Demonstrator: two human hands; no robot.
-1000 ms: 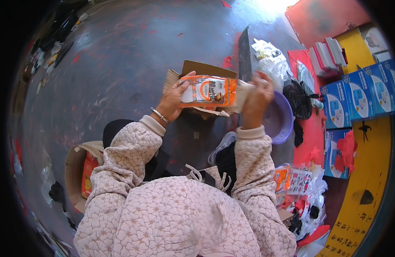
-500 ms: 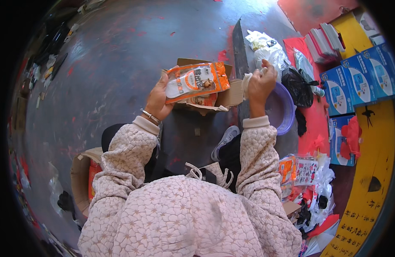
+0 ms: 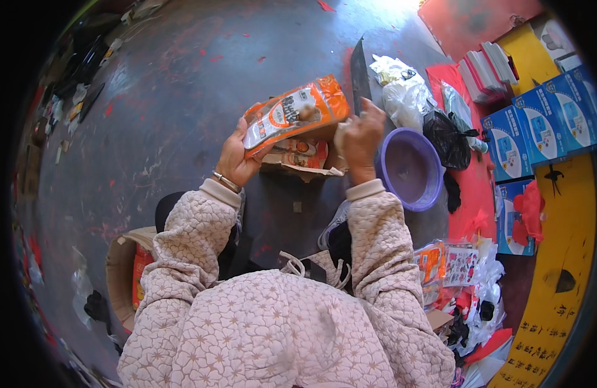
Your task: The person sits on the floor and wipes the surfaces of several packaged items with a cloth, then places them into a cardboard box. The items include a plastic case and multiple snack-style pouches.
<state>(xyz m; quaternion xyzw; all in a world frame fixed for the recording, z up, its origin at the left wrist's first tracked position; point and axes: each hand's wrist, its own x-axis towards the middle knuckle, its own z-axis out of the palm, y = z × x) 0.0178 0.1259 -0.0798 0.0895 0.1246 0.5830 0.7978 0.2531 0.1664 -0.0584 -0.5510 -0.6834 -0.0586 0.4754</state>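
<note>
My left hand (image 3: 236, 152) is closed on the left end of a flat plastic packet (image 3: 292, 115), orange and white with a clear window. The packet is tilted, its right end raised, above a small open cardboard box (image 3: 331, 165). More orange and white packets (image 3: 298, 152) lie inside that box. Close to the packet's right end is my right hand (image 3: 364, 139), slightly blurred, its fingers bent round a crumpled white cloth (image 3: 341, 137). Much of the cloth is hidden by the hand.
A purple basin (image 3: 434, 187) of cloudy water stands at my right. Beyond it are a white plastic bag (image 3: 402, 94), a black bag (image 3: 446, 139) and blue boxes (image 3: 538, 129). Another cardboard box (image 3: 120, 271) sits at my lower left, and wrapped packets (image 3: 434, 268) lie lower right.
My right hand has moved left with the white cloth, from beside the basin to the packet's right end. The packet has tilted, its right end rising.
</note>
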